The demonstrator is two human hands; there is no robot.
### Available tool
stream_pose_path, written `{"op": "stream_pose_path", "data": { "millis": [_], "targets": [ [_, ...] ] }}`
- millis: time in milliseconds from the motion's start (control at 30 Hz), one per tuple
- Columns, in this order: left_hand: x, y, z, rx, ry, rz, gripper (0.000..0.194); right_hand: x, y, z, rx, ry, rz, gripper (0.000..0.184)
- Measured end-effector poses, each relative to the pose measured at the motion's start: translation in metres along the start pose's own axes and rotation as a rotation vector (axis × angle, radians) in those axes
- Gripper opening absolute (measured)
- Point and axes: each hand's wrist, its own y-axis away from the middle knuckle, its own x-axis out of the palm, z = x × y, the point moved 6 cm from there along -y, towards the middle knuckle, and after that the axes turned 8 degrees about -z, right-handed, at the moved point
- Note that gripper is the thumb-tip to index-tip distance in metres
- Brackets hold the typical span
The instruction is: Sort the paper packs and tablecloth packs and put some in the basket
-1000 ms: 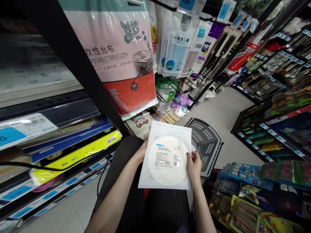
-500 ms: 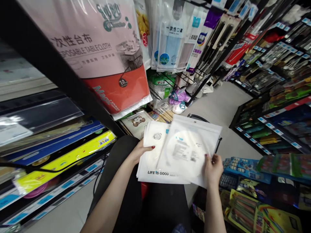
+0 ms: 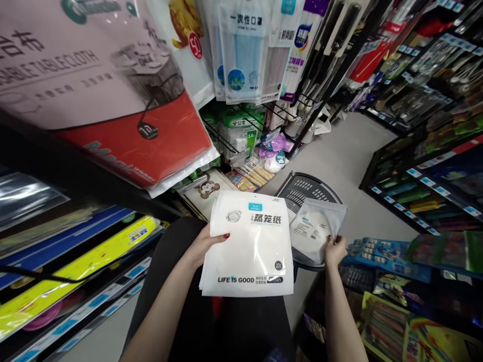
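My left hand (image 3: 206,246) grips a stack of white packs of steamer paper (image 3: 252,251) by its left edge, thumb on top. The front pack carries dark Chinese lettering, a blue label and "LIFE IS GOOD". Away to the right, my right hand (image 3: 335,250) pinches the right edge of a single pack of steamer paper (image 3: 313,229), its printed label side up. That pack is over a dark plastic stool (image 3: 302,187) with a slotted top; whether it rests on it I cannot tell. The stack hides part of the stool and the pack's left side.
A large packaged disposable tablecloth (image 3: 124,125) hangs at the upper left, with mask packs (image 3: 243,55) beside it. A low shelf with a yellow pack (image 3: 75,276) runs along the left. Snack packs (image 3: 392,322) fill the lower right; grey floor (image 3: 335,161) lies between the shelves.
The single pack has moved off the stack to the right with my right hand, uncovering the front pack's print. The view has shifted, and the stool now shows more.
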Motion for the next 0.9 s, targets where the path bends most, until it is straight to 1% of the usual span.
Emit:
{"op": "stream_pose_path", "data": {
  "millis": [100,200,300,367,433,467,533,600,667,733,800,900],
  "targets": [
    [-0.001,-0.002,0.001,-0.017,-0.008,-0.014,0.068,0.029,0.007,0.003,0.006,0.003,0.084,0.035],
    [-0.002,-0.002,0.001,-0.024,-0.009,-0.033,0.067,0.049,0.011,0.009,0.038,-0.004,0.166,0.041],
    [-0.001,-0.001,0.0,-0.022,-0.01,-0.044,0.069,0.055,0.012,0.018,0.052,-0.032,0.242,0.046],
    [-0.001,0.0,0.0,-0.015,-0.01,-0.045,0.073,0.052,0.018,0.031,0.007,-0.09,0.325,0.041],
    [-0.001,-0.001,0.0,-0.012,-0.012,-0.044,0.076,0.041,0.032,0.05,-0.068,-0.181,0.437,0.036],
    [-0.001,-0.001,0.0,-0.011,-0.014,-0.044,0.076,0.033,0.043,0.061,-0.105,-0.229,0.494,0.036],
    [0.0,-0.001,0.0,-0.005,-0.017,-0.038,0.073,0.009,0.07,0.086,-0.173,-0.327,0.59,0.038],
    [0.0,-0.001,0.0,0.008,-0.012,-0.024,0.069,-0.021,0.099,0.112,-0.246,-0.395,0.654,0.038],
    [-0.001,-0.001,0.0,0.026,0.004,-0.006,0.069,-0.048,0.124,0.133,-0.315,-0.377,0.662,0.038],
    [-0.002,-0.001,0.0,0.043,0.022,0.011,0.068,-0.066,0.14,0.144,-0.348,-0.287,0.628,0.041],
    [-0.003,-0.001,0.001,0.056,0.03,0.021,0.065,-0.073,0.147,0.147,-0.333,-0.204,0.585,0.046],
    [-0.004,-0.001,0.001,0.07,0.041,0.034,0.062,-0.067,0.146,0.142,-0.271,-0.181,0.578,0.04]
  ]
}}
